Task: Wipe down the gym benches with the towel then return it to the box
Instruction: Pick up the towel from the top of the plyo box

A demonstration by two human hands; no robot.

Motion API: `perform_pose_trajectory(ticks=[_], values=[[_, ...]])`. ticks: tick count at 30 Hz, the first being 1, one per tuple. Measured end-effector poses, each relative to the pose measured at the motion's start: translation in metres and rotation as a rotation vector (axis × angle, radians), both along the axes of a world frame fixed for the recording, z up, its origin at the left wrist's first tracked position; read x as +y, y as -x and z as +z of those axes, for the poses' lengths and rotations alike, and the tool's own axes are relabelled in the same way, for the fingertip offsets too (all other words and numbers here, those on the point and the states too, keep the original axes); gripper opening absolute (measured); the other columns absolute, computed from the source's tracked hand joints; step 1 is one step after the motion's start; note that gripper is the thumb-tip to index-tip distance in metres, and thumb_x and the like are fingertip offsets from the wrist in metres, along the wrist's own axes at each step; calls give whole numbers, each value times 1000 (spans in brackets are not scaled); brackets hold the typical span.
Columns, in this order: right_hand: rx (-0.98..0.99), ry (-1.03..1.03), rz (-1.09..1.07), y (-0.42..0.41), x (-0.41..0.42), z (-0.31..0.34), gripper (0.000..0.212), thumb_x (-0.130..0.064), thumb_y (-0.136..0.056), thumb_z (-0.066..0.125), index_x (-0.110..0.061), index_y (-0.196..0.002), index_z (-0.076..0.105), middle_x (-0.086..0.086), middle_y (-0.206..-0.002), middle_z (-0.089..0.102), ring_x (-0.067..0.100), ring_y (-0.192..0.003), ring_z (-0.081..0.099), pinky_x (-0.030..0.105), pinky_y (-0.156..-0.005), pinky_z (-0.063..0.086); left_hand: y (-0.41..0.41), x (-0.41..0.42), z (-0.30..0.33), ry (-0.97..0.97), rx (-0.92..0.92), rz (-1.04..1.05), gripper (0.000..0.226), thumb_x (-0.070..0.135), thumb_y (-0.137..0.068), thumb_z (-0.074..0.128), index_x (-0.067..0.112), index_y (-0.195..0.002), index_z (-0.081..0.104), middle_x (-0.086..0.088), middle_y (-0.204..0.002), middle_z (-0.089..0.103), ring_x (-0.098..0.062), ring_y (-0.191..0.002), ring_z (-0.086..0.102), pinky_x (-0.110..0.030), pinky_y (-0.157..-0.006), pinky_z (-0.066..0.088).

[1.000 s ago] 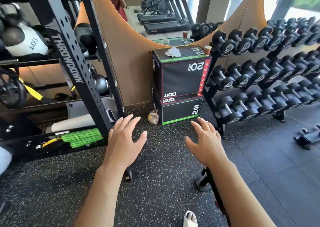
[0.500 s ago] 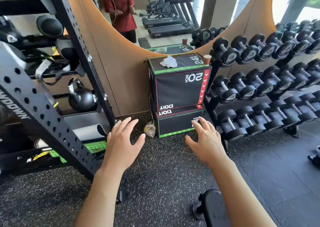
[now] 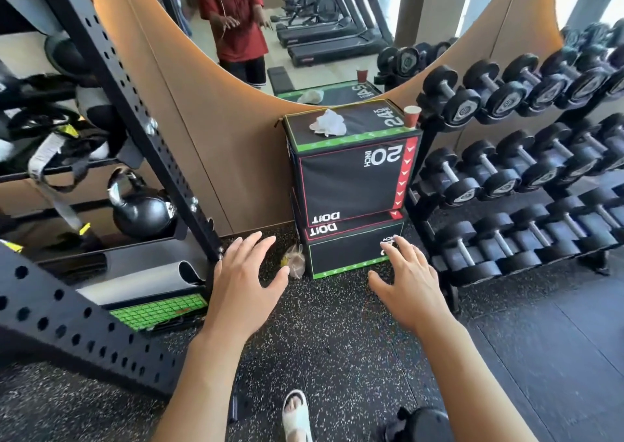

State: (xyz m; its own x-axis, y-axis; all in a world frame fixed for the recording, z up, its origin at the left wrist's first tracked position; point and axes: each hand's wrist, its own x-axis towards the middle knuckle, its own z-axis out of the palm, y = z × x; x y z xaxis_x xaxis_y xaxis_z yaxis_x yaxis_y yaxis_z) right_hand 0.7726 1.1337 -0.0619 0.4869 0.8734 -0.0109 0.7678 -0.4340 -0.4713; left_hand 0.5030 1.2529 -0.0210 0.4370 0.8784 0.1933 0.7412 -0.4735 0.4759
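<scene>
- Closing on the stacked boxes: over the last second we have walked forward, so the stack stands larger and nearer the middle of the view, and the rack upright has slid off to the left.
- Foot in a pale slipper (image 3: 296, 414), bottom edge, on the speckled rubber floor (image 3: 337, 350); a dark rounded object at the lower right corner, too cropped to name.
- Left hand (image 3: 241, 288): held out palm down over the floor, fingers (image 3: 250, 244) straight and spread apart, holding nothing. Its pose matches that of a second ago.
- Right hand (image 3: 410, 289): likewise palm down, fingers (image 3: 395, 251) spread and empty, their tips now overlapping the lower box (image 3: 351, 252) in the view; we cannot tell whether they touch it.
- Small crumpled bag (image 3: 294, 263) on the floor, just beside the lower box's left corner.
- Black rack (image 3: 131, 104) to the left with a kettlebell (image 3: 143, 210) and a rolled mat (image 3: 145, 269); dumbbell rack (image 3: 526, 178) to the right, close against the boxes.
- Upper box (image 3: 354, 171), marked 20 inch, set on the lower one.
- Towel (image 3: 328, 123): white, crumpled, lying on the upper box's top, untouched; a red paper cup (image 3: 412, 116) stands at the same top's right corner, apart from it.
- Mirror (image 3: 304, 30) behind, showing a person in a red shirt, treadmills and a bench.
- Judgement: the approach is nearly done and the towel looks within a raised reach; the pick-up has not begun, and no wiping yet.
</scene>
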Motion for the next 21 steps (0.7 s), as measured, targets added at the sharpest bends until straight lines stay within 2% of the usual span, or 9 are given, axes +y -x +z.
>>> perform_pose_trajectory(ticks=[14,21], values=[[-62,19,-64,-22,199,11,72,-58,-95,54,-31,-159,35,-5,-172,19,21,-158,14,51,-124,25,-36,213,-7,9,-2,-88,62,56,-98,56,38,-155,41,15,-166,33,-15,-157,18,-52,-128,22],[-82,60,-61,-27,249,7,72,-58,-95,53,-32,-159,35,-6,-171,20,20,-158,14,49,-125,23,-53,271,-14,44,-51,-118,62,55,-97,57,37,-154,43,13,-165,35,-16,-156,20,-54,-127,23]])
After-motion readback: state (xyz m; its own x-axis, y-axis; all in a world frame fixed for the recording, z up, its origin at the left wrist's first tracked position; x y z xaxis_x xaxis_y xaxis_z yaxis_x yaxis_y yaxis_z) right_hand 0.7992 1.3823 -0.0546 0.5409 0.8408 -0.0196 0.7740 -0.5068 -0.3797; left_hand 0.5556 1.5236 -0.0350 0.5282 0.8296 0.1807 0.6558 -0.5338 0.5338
